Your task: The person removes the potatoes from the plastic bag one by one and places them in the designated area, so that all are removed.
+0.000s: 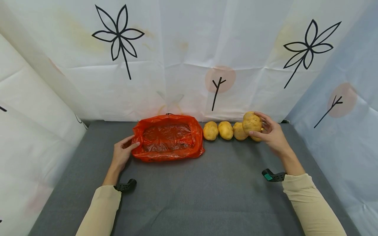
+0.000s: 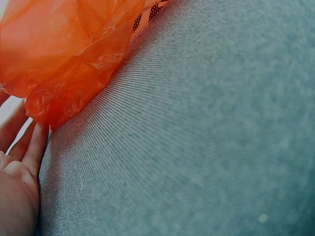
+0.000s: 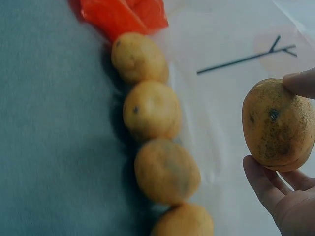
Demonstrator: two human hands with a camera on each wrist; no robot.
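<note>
A red plastic bag (image 1: 168,155) sits with its mouth spread wide in a boxy shape, left of centre at the back of the table. My left hand (image 1: 121,152) holds its left end, thumb over the rim; in the left wrist view the fingers (image 2: 35,147) reach the bag's crumpled corner (image 2: 49,105). My right hand (image 1: 273,134) grips a potato (image 1: 252,123) between thumb and fingers, raised over the right end of a potato row. The right wrist view shows dark specks on this held potato (image 3: 275,125). Several potatoes (image 1: 210,131) run rightward from the bag.
Grey cloth covers the table (image 1: 206,196). A white printed sheet (image 1: 183,49) rises right behind the bag and potatoes, with more sheets at left (image 1: 26,131) and right (image 1: 339,141). Dark perforated patches (image 2: 155,10) show by the bag's edge in the left wrist view.
</note>
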